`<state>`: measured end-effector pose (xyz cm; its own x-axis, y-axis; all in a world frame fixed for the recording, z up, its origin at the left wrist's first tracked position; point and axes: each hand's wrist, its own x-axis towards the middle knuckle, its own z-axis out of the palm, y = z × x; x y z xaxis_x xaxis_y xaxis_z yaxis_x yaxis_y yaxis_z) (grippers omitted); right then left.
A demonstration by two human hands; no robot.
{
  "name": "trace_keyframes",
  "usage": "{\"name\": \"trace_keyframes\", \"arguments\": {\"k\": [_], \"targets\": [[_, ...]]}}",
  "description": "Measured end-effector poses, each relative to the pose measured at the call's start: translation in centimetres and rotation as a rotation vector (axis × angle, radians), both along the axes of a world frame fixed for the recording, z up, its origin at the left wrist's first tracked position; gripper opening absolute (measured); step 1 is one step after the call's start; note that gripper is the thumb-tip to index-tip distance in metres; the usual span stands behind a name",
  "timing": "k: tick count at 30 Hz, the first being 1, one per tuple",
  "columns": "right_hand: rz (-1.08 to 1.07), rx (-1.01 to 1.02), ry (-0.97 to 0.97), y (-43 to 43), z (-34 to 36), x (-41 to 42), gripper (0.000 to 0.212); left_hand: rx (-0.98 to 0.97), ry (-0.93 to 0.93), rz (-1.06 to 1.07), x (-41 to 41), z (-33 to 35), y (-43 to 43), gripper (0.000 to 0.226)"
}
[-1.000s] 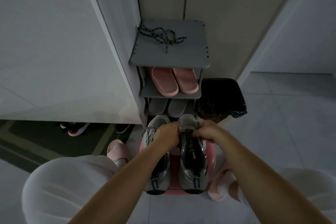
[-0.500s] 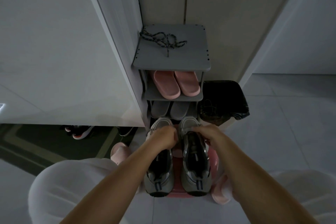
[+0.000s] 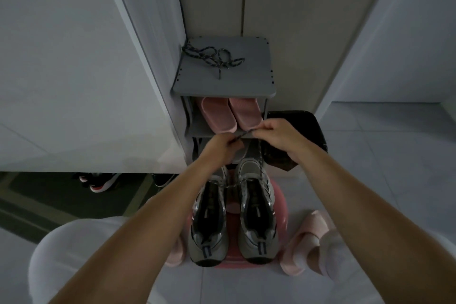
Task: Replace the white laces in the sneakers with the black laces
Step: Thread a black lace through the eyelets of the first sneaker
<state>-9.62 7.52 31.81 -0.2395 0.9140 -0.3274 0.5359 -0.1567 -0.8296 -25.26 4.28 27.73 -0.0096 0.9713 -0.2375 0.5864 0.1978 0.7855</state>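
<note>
Two grey sneakers, the left one [image 3: 209, 224] and the right one [image 3: 256, 215], stand side by side on a pink stool [image 3: 280, 207], toes away from me. My left hand [image 3: 222, 148] and my right hand [image 3: 276, 133] are raised above the toes. Between them they pinch a dark speckled lace [image 3: 259, 163] that runs down to the right sneaker's eyelets. A second dark lace [image 3: 212, 58] lies coiled on top of the grey shoe rack [image 3: 246, 81].
Pink slippers [image 3: 229, 115] fill the rack's upper shelf, grey ones the shelf below. A black bin [image 3: 311, 131] stands to the right of the rack. My feet in pink slippers [image 3: 306, 242] flank the stool. Dark shoes [image 3: 101, 180] lie under the white panel on the left.
Both hands have lifted from the sneaker tongues up to shelf height, drawing the dark lace out of the right sneaker. The view has tilted down a little.
</note>
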Motion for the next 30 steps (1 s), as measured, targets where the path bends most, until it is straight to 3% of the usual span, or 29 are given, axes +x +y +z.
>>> {"name": "trace_keyframes", "arguments": {"k": [2, 5, 11, 16, 20, 23, 25, 27, 30], "targets": [[-0.026, -0.013, 0.026, 0.1, 1.1, 0.5, 0.01, -0.018, -0.15, 0.072, -1.0, -0.2, 0.1, 0.025], [-0.107, -0.019, 0.1, 0.1, 1.3, 0.7, 0.017, -0.063, -0.212, 0.083, -2.4, -0.7, -0.1, 0.025], [-0.292, -0.031, 0.197, 0.3, 0.1, 0.5, 0.016, -0.162, -0.057, -0.012, -3.9, -1.7, -1.7, 0.011], [-0.306, -0.007, 0.233, 0.8, 0.1, -0.2, 0.013, -0.229, 0.002, -0.133, -3.2, -2.4, -2.9, 0.02], [-0.13, 0.046, 0.121, 0.7, 0.7, -0.9, 0.007, -0.088, 0.024, 0.078, -2.1, -2.5, -2.7, 0.037], [-0.019, 0.064, 0.06, 0.7, 1.5, -1.4, 0.007, 0.123, -0.036, 0.099, -1.0, -1.0, -1.0, 0.054], [0.031, 0.08, 0.024, 0.7, 2.1, -1.8, 0.008, 0.213, -0.046, 0.042, -0.4, 0.2, 0.4, 0.034], [0.036, 0.096, 0.034, 0.8, 2.7, -2.1, 0.003, 0.156, -0.013, 0.004, 0.1, 1.3, 1.0, 0.004], [-0.09, 0.1, 0.173, 1.3, 2.9, -2.2, 0.012, 0.05, -0.111, 0.022, -0.1, 1.2, 0.6, 0.02]]}}
